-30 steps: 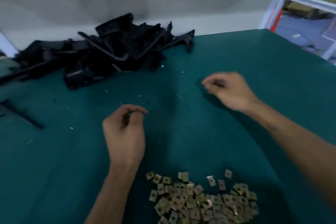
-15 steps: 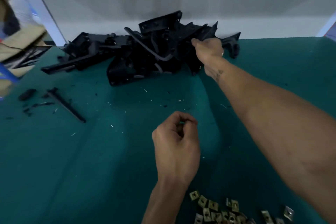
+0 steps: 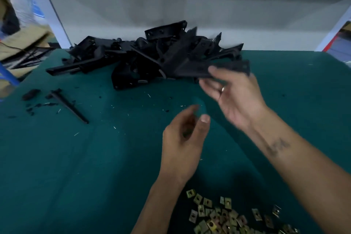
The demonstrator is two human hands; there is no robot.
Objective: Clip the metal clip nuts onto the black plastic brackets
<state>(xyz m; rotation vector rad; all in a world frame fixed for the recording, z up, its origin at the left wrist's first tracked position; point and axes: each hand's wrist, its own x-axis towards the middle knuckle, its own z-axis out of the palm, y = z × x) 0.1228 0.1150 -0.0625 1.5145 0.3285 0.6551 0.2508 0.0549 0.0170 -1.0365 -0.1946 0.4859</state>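
Note:
A heap of black plastic brackets (image 3: 136, 57) lies at the far middle of the green table (image 3: 76, 167). My right hand (image 3: 235, 97) grips one black bracket (image 3: 197, 68) by its right end and holds it just in front of the heap, above the table. Closer to me, my left hand (image 3: 182, 144) hovers with curled fingers around a small dark piece, blurred, that looks like a clip nut. Several brass-coloured metal clip nuts (image 3: 218, 214) lie in a loose pile at the near edge, right of my left forearm.
A long black plastic strip (image 3: 68, 105) and small black scraps (image 3: 30, 94) lie on the left of the table. Cardboard boxes (image 3: 19, 43) stand beyond the left edge. A pale panel (image 3: 190, 9) closes the back of the table.
My right hand has pulled one bracket out of the heap and drawn it back toward me. My left hand stays curled in the middle, its thumb now lifted.

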